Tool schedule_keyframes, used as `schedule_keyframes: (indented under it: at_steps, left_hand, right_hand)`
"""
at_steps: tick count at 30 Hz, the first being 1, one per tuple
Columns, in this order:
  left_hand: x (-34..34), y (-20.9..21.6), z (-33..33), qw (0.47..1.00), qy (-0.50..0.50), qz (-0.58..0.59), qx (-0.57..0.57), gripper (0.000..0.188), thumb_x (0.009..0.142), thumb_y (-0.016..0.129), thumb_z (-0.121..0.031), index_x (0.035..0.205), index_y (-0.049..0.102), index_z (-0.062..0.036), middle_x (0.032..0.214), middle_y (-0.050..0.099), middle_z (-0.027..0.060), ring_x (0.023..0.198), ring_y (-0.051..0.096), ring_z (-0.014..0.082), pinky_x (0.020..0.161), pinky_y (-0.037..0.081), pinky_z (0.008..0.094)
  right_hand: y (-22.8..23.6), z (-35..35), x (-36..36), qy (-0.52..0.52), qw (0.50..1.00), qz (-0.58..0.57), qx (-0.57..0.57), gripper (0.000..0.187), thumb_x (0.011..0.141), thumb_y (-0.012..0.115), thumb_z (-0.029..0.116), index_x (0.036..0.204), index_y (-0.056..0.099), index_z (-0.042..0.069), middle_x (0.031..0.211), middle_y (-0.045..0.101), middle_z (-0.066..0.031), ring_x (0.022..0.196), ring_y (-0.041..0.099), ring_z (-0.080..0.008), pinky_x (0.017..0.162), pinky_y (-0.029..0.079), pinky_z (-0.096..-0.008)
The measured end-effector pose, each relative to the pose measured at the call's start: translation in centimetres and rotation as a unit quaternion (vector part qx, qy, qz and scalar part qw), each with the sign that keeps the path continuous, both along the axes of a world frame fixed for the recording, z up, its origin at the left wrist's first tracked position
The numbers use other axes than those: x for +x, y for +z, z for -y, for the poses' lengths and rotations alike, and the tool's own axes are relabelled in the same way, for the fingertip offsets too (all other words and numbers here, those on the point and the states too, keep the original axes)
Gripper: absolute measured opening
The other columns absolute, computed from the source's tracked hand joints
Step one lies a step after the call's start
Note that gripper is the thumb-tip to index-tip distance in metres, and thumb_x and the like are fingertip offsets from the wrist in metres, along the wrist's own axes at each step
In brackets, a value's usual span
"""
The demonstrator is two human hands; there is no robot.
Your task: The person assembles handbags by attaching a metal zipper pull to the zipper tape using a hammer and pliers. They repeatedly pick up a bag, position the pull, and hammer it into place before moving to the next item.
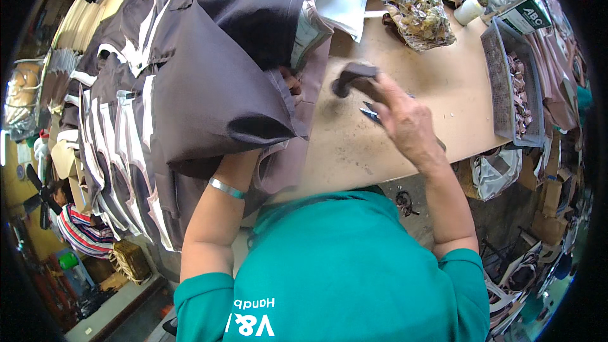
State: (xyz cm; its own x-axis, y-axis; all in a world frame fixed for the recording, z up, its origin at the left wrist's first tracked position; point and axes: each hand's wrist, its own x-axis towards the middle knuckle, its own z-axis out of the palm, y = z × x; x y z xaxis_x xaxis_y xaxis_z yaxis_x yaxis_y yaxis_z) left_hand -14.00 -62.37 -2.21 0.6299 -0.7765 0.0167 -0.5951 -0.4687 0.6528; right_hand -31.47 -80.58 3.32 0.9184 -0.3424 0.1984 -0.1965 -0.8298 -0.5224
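A large dark brown fabric piece (221, 88) with a pale lining drapes over my left forearm. My left hand (292, 82) is mostly hidden in its folds; only curled fingertips show, at the fabric's edge. Mauve lining (282, 168) hangs beneath it at the table edge. Over the table, my right hand (405, 120) is closed round a dark hammer (358, 75), its head blurred and off to the right of the fabric. Small snips (370, 114) with bluish blades lie under the right hand, partly covered.
Stacked brown pieces with white edges (133, 120) cover the table's left side. Farther back lie a clear bag of small parts (415, 12) and a white bottle (470, 9). A grey plastic basket (503, 95) of scraps stands at the right edge. Another person (85, 231) is at far left.
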Motion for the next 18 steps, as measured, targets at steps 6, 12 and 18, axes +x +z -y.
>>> schedule_keyframes:
  at_steps: [6,12,18]
  left_hand:
    - [-0.5,1.3,0.4,0.995,-0.008,0.090,0.038,0.022,0.070,0.067,-0.019,0.089,0.060,-0.0131,0.108,0.051,0.0080,0.103,0.048,0.0270,0.090,0.038,0.0357]
    - [-0.6,-1.3,-0.4,0.887,0.015,-0.359,-0.289,0.023,0.069,0.067,-0.016,0.090,0.060,-0.0133,0.108,0.052,0.0088,0.101,0.049,0.0272,0.089,0.039,0.0351]
    - [-0.3,0.6,0.4,0.987,-0.011,0.145,0.065,0.026,0.068,0.068,-0.018,0.092,0.061,-0.0113,0.107,0.053,0.0096,0.101,0.049,0.0275,0.088,0.040,0.0348]
  right_hand:
    - [-3.0,-1.8,2.6,0.061,0.990,0.027,-0.122,0.038,0.074,0.062,0.007,0.111,0.053,0.009,0.089,0.058,-0.0095,0.068,0.059,-0.0255,0.058,0.048,-0.0340]
    - [-4.0,-1.2,3.2,0.042,0.987,0.087,-0.129,0.034,0.078,0.057,0.009,0.111,0.052,0.012,0.078,0.055,-0.0074,0.059,0.057,-0.0249,0.051,0.047,-0.0340]
    - [-3.0,-1.8,3.2,-0.015,0.993,0.082,-0.083,0.041,0.076,0.060,0.007,0.115,0.050,0.012,0.082,0.056,-0.0081,0.066,0.057,-0.0280,0.057,0.048,-0.0352]
